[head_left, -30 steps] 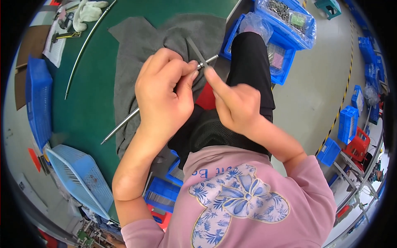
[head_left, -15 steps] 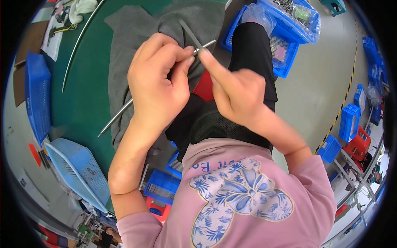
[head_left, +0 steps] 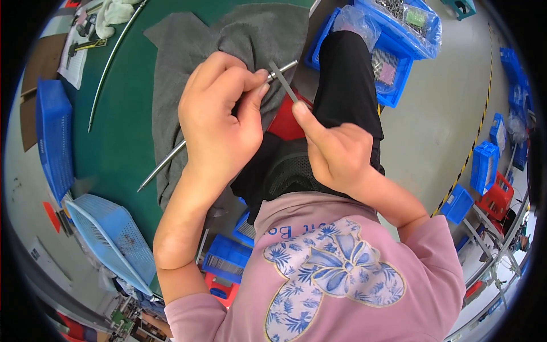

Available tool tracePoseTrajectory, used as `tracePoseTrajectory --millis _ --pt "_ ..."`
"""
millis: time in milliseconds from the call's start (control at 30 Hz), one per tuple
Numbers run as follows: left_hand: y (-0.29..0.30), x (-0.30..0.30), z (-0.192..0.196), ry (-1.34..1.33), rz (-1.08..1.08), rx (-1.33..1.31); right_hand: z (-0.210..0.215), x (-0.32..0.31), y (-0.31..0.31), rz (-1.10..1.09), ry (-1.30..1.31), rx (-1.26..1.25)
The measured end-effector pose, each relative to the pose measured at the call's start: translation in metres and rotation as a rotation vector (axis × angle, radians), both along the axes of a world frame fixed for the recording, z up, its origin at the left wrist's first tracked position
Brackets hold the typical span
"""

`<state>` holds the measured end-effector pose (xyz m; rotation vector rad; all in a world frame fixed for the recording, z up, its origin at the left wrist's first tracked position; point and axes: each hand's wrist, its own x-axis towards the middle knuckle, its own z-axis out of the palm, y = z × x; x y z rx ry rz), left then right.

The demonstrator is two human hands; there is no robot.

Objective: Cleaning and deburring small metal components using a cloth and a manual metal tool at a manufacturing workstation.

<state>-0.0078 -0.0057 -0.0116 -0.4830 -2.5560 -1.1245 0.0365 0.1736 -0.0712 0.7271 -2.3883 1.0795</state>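
Observation:
My left hand (head_left: 219, 122) is closed around a long thin metal rod (head_left: 162, 165). The rod runs from the lower left, under my palm, to its tip near my fingertips at the upper right. My right hand (head_left: 336, 151) pinches a small flat grey file (head_left: 283, 81) and lays it across the rod's tip. Both hands are over a grey cloth (head_left: 228, 40) spread on the green table (head_left: 122, 122), above my lap.
A second curved metal rod (head_left: 111, 62) lies on the table at the left. Blue bins (head_left: 399, 40) with small parts stand at the upper right, a light blue basket (head_left: 111, 239) at the lower left. A blue crate (head_left: 54, 134) sits left.
Both hands with the rod and the file have shifted slightly lower in view. The file now stands more upright across the rod's tip.

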Motion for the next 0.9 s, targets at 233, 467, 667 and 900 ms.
tracePoseTrajectory --millis 233,467,667,900 --pt "-0.002 0.002 0.002 -0.012 0.002 -0.001 -0.013 -0.005 -0.007 0.013 0.098 -0.001" --pt "-0.002 0.001 0.005 -0.035 -0.004 0.016 -0.029 -0.026 -0.022 0.032 0.215 -0.111" --pt "-0.002 0.001 0.004 -0.032 -0.004 0.019 -0.027 -0.039 -0.021 0.073 0.274 -0.049" --pt "-0.002 -0.001 0.003 -0.022 -0.007 -0.007 -0.038 -0.037 -0.020 0.075 0.287 -0.080"
